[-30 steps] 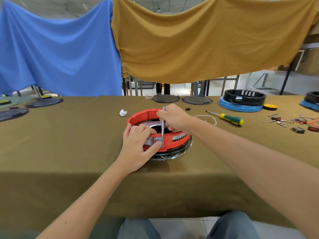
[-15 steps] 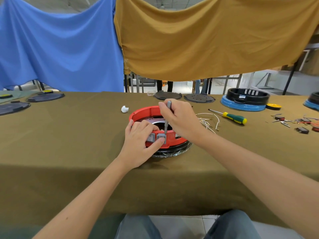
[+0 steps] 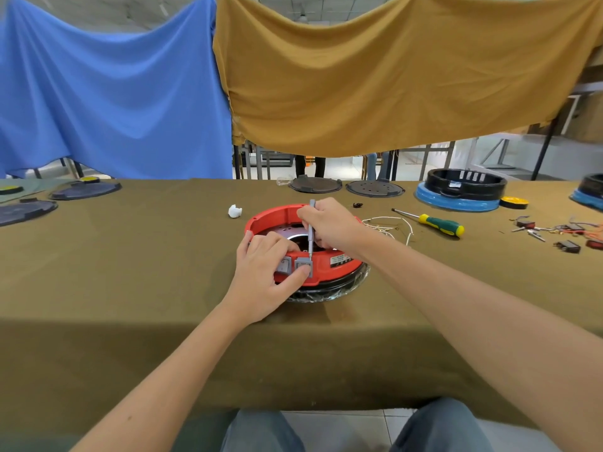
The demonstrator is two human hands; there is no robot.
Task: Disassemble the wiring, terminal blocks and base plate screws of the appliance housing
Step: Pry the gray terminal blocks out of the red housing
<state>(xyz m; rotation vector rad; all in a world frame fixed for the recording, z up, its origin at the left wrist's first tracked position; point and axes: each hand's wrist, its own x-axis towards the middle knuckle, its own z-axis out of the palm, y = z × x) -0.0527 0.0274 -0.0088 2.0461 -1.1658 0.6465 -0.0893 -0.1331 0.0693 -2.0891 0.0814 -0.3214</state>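
1. Between the earlier frames and this one, little on the round red plastic appliance housing has moved: the slim grey metal tool stands almost upright as before, and its lower end is again at the grey rectangular switch block on the near rim.
2. Compared with a second ago, the bundle of thin white wires now shows on the olive-green cloth-covered surface just right of the housing; whether it moved or the view shifted, I cannot tell.
3. My judgement: the block is being pried out of its slot and has not yet come free, so this step is unfinished.
4. Right hand: fingers curled round the upper shaft of the tool, above the housing's open middle, forearm running to the lower right of the frame.
5. Left hand: fingers hooked over the near rim, thumb pressed under the switch block, bracing it; forearm runs to the lower left.
6. Housing: centre of the frame, resting on a black base.
7. Lying unused at centre right is a yellow-and-green handled screwdriver, well apart from both hands.
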